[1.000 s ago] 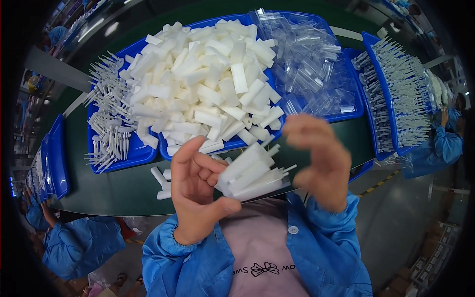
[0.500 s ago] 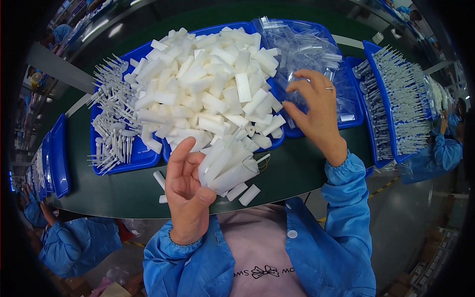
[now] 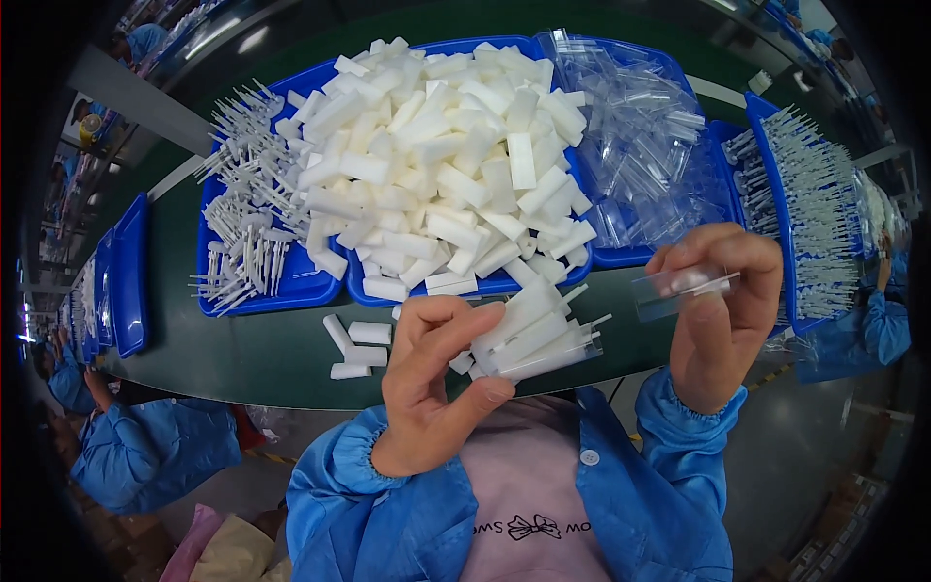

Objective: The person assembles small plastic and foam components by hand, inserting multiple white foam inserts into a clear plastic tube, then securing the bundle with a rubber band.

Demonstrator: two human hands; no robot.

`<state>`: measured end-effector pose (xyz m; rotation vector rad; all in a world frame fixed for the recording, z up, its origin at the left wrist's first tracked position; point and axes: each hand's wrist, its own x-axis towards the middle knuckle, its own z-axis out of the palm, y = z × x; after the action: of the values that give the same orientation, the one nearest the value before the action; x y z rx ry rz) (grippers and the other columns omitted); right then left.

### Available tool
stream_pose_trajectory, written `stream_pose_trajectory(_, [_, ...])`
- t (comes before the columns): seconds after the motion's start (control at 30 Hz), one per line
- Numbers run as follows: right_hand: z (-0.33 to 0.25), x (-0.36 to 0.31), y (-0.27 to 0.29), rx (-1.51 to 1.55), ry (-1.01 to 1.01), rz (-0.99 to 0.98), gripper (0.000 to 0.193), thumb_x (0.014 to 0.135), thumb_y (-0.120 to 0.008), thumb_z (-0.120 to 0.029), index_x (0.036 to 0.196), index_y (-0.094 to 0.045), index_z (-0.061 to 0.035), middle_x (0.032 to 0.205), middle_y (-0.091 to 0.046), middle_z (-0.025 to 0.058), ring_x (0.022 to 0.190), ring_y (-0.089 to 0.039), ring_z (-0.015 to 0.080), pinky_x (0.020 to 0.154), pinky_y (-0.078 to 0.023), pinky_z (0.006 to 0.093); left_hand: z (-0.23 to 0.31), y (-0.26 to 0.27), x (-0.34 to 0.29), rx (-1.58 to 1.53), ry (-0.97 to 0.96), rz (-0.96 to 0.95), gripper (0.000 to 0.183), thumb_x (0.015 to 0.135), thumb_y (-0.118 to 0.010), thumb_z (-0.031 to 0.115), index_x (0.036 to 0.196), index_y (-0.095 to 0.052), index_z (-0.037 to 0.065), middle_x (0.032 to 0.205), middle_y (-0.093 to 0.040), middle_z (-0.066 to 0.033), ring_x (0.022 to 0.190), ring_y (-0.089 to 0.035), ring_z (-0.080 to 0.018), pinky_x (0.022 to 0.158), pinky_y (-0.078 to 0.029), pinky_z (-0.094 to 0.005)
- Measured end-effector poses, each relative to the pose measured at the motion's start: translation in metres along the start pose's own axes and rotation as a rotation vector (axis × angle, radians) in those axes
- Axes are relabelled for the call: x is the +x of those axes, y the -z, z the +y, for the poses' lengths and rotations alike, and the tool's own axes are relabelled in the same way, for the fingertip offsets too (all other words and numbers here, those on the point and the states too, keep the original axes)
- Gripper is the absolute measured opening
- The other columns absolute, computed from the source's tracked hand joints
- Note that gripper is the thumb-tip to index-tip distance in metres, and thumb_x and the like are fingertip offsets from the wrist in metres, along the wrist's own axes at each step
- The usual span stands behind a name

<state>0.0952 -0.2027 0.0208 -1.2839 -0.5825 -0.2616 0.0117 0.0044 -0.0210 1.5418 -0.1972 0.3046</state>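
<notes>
- Since the earlier frame, the right hand [image 3: 722, 315] has come back from over the tray of clear film [image 3: 621, 257] and now has a clear sleeve [image 3: 661, 299]; thumb and fingertips press close together on it; whether the pale streak there is glare or a white stick cannot be told.
- Nearer the left, the left hand [image 3: 427, 388] clasps one end of a bundle [image 3: 535, 339] of white foam pieces and film, thumb and forefinger parted only by its thickness; the bundle has swung rightward.
- A slackening thumb could let the fanned pieces slide out; too hard a pinch could crease the thin sleeve.
- Just beyond, loose foam pieces [image 3: 364, 356] lie on the green table [image 3: 257, 354]; a brushing wrist could scatter them.
- Farther, a foam pile [image 3: 436, 165] stands between the film and a tray of white sticks [image 3: 303, 294].
</notes>
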Motion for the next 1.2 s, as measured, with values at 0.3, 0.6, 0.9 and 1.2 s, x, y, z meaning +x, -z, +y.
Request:
stream_pose_trajectory(0.3, [0.009,0.006,-0.006,-0.106,-0.204,-0.107,0.021,0.086,-0.066,-0.016,0.090,-0.055,0.0018,0.084,-0.054,0.0056,0.074,-0.050,0.0088,0.066,-0.040,0.0217,0.012,-0.002,-0.003,0.380,-0.180,-0.027,0.050,0.071,-0.077,0.016,0.115,-0.061,0.000,0.104,-0.045,-0.0113,0.090,-0.048,-0.0197,0.072,-0.045,-0.0264])
stream_pose_trajectory(0.6, [0.001,0.014,-0.013,-0.149,-0.417,-0.309,0.021,0.089,-0.061,-0.022,0.088,-0.058,-0.0009,0.082,-0.057,0.0029,0.074,-0.051,0.0078,0.067,-0.041,0.0220,0.014,-0.003,-0.005,0.469,-0.215,-0.017,0.051,0.066,-0.079,0.007,0.115,-0.063,0.004,0.106,-0.044,-0.0117,0.094,-0.050,-0.0213,0.076,-0.051,-0.0279])
stream_pose_trajectory(0.9, [0.003,0.010,0.005,-0.191,-0.308,-0.480,0.025,0.090,-0.057,-0.020,0.105,-0.059,0.0012,0.093,-0.060,0.0085,0.086,-0.056,0.0139,0.080,-0.043,0.0273,0.014,-0.001,-0.003,0.468,-0.192,-0.009,0.048,0.065,-0.078,0.004,0.111,-0.066,0.006,0.104,-0.046,-0.0115,0.089,-0.052,-0.0205,0.074,-0.051,-0.0280])
stream_pose_trajectory(1.2, [-0.009,-0.008,-0.007,-0.166,-0.218,-0.183,0.025,0.079,-0.071,-0.011,0.099,-0.061,0.0001,0.086,-0.065,0.0080,0.079,-0.062,0.0153,0.088,-0.042,0.0320,0.022,0.001,-0.002,0.601,-0.277,0.017,0.044,0.063,-0.079,0.006,0.106,-0.068,0.006,0.099,-0.049,-0.0101,0.085,-0.053,-0.0206,0.069,-0.050,-0.0280])
